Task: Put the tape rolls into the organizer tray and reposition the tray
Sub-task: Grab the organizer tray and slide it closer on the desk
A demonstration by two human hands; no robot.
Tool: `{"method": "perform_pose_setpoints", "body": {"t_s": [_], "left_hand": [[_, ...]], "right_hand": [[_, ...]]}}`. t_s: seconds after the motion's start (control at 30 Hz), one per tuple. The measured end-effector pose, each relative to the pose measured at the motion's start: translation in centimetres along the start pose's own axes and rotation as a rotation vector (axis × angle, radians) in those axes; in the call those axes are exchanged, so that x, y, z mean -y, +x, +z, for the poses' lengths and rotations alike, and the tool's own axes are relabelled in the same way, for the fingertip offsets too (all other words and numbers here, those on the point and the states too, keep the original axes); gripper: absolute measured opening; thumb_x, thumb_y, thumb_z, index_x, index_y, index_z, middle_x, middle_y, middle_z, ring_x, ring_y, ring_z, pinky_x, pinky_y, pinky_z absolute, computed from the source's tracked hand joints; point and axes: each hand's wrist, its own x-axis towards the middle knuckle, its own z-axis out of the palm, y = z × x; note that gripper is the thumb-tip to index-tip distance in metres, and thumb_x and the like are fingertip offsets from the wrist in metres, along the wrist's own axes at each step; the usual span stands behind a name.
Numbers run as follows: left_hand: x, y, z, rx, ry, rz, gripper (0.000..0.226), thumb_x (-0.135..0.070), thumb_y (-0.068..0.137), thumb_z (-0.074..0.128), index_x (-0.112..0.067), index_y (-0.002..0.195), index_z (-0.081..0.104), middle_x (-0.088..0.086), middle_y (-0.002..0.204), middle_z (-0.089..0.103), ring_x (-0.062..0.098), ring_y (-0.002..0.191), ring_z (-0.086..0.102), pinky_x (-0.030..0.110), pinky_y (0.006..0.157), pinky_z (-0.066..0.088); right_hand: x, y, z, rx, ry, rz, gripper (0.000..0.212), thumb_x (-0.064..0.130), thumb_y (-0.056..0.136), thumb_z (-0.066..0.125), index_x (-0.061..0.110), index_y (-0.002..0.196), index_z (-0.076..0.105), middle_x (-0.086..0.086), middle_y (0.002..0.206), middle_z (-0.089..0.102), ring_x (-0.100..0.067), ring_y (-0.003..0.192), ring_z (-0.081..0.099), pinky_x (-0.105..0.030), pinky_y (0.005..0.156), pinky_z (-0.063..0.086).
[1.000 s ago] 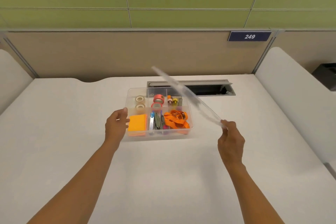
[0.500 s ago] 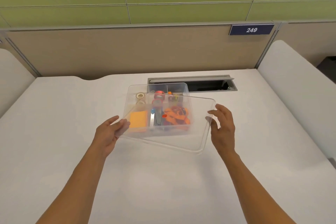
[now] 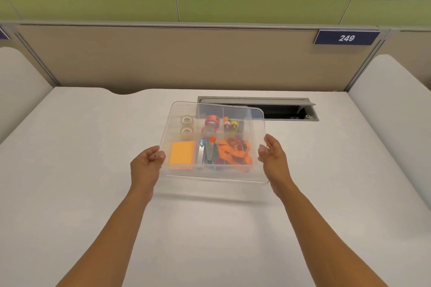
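A clear organizer tray (image 3: 235, 112) stands on the white desk, mid-frame. Two pale tape rolls (image 3: 186, 120) lie in its back-left compartment, and two red tape rolls (image 3: 211, 120) in the one beside it. A clear lid (image 3: 214, 176) hovers flat above the tray, shifted slightly toward me. My left hand (image 3: 147, 165) grips the lid's left edge. My right hand (image 3: 274, 161) presses its right edge with fingers extended. Through the lid I see orange sticky notes (image 3: 182, 152), metal tools and orange bands.
An open grey cable slot (image 3: 275, 109) is sunk into the desk just behind the tray. A beige partition with a "249" plate (image 3: 346, 38) closes the back. White rounded side panels flank the desk left and right.
The lid, earlier held tilted up by my right hand alone, has swung down flat over the tray. My left hand left the tray's side and took the lid's left edge.
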Motion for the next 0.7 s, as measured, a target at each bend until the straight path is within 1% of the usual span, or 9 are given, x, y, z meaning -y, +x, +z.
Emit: {"method": "perform_pose_setpoints", "body": {"t_s": [0.07, 0.13, 0.23, 0.27, 0.37, 0.47, 0.53, 0.6, 0.7], "left_hand": [[0.6, 0.5, 0.5, -0.046, 0.115, 0.040, 0.020, -0.015, 0.088, 0.065, -0.022, 0.106, 0.064, -0.002, 0.100, 0.067, 0.013, 0.099, 0.062, 0.030, 0.091, 0.044], [1.2, 1.2, 0.8, -0.081, 0.205, 0.073, 0.021, -0.016, 0.089, 0.064, -0.021, 0.109, 0.063, -0.002, 0.111, 0.063, 0.014, 0.109, 0.056, 0.029, 0.093, 0.040], [2.0, 2.2, 1.1, -0.091, 0.292, 0.078, 0.027, -0.018, 0.090, 0.063, -0.019, 0.117, 0.062, -0.005, 0.122, 0.056, 0.012, 0.117, 0.049, 0.029, 0.096, 0.036], [2.3, 2.5, 1.2, -0.089, 0.295, 0.070, 0.027, -0.018, 0.091, 0.062, -0.018, 0.118, 0.061, -0.004, 0.123, 0.056, 0.012, 0.117, 0.049, 0.029, 0.096, 0.037], [2.8, 3.2, 1.6, -0.093, 0.285, 0.045, 0.028, -0.017, 0.091, 0.061, -0.017, 0.119, 0.061, -0.002, 0.122, 0.060, 0.014, 0.110, 0.054, 0.029, 0.091, 0.040], [2.9, 4.0, 1.9, -0.088, 0.268, 0.042, 0.027, -0.018, 0.091, 0.061, -0.017, 0.118, 0.061, 0.001, 0.113, 0.063, 0.017, 0.101, 0.059, 0.028, 0.086, 0.043], [3.0, 4.4, 2.0, -0.082, 0.282, 0.063, 0.024, -0.021, 0.091, 0.060, -0.019, 0.115, 0.062, 0.000, 0.105, 0.064, 0.016, 0.094, 0.060, 0.028, 0.083, 0.045], [3.2, 4.7, 2.2, -0.087, 0.301, 0.080, 0.020, -0.024, 0.091, 0.059, -0.024, 0.112, 0.061, -0.004, 0.096, 0.062, 0.015, 0.088, 0.059, 0.025, 0.078, 0.046], [3.5, 4.9, 2.7, -0.116, 0.340, 0.100, 0.018, -0.025, 0.092, 0.057, -0.030, 0.109, 0.058, -0.009, 0.088, 0.058, 0.016, 0.086, 0.058, 0.022, 0.067, 0.043]], "right_hand": [[-0.4, 1.0, 0.7, 0.010, -0.102, -0.018, 0.047, 0.018, 0.099, 0.044, 0.028, 0.144, 0.031, 0.005, 0.152, 0.034, -0.013, 0.131, 0.039, -0.027, 0.096, 0.036], [-0.7, 2.0, 1.1, 0.021, -0.216, -0.033, 0.047, 0.020, 0.101, 0.040, 0.028, 0.145, 0.027, 0.005, 0.152, 0.033, -0.008, 0.126, 0.038, -0.023, 0.095, 0.033], [-1.4, 3.5, 1.6, 0.022, -0.338, -0.067, 0.044, 0.021, 0.102, 0.033, 0.022, 0.146, 0.026, 0.001, 0.149, 0.037, -0.017, 0.127, 0.042, -0.024, 0.096, 0.032], [-1.6, 3.9, 1.8, 0.019, -0.359, -0.083, 0.042, 0.022, 0.103, 0.031, 0.021, 0.145, 0.027, 0.000, 0.146, 0.041, -0.018, 0.124, 0.044, -0.024, 0.095, 0.033], [-2.0, 4.9, 2.5, 0.016, -0.393, -0.113, 0.039, 0.025, 0.103, 0.028, 0.019, 0.141, 0.031, 0.006, 0.123, 0.049, -0.012, 0.104, 0.051, -0.021, 0.083, 0.038], [-2.4, 5.8, 2.9, 0.010, -0.425, -0.124, 0.035, 0.023, 0.103, 0.029, 0.019, 0.137, 0.036, 0.008, 0.112, 0.052, -0.011, 0.093, 0.056, -0.003, 0.065, 0.039], [-2.7, 6.5, 3.1, -0.007, -0.448, -0.125, 0.035, 0.021, 0.103, 0.029, 0.020, 0.136, 0.038, 0.007, 0.111, 0.053, -0.010, 0.089, 0.055, 0.000, 0.059, 0.038], [-2.7, 6.9, 3.2, -0.025, -0.475, -0.115, 0.035, 0.019, 0.103, 0.030, 0.020, 0.137, 0.040, 0.003, 0.113, 0.056, -0.012, 0.090, 0.053, -0.007, 0.065, 0.037], [-2.9, 7.2, 3.4, -0.051, -0.497, -0.099, 0.038, 0.017, 0.102, 0.031, 0.018, 0.139, 0.040, -0.004, 0.123, 0.059, -0.020, 0.100, 0.059, -0.022, 0.080, 0.045]]}}
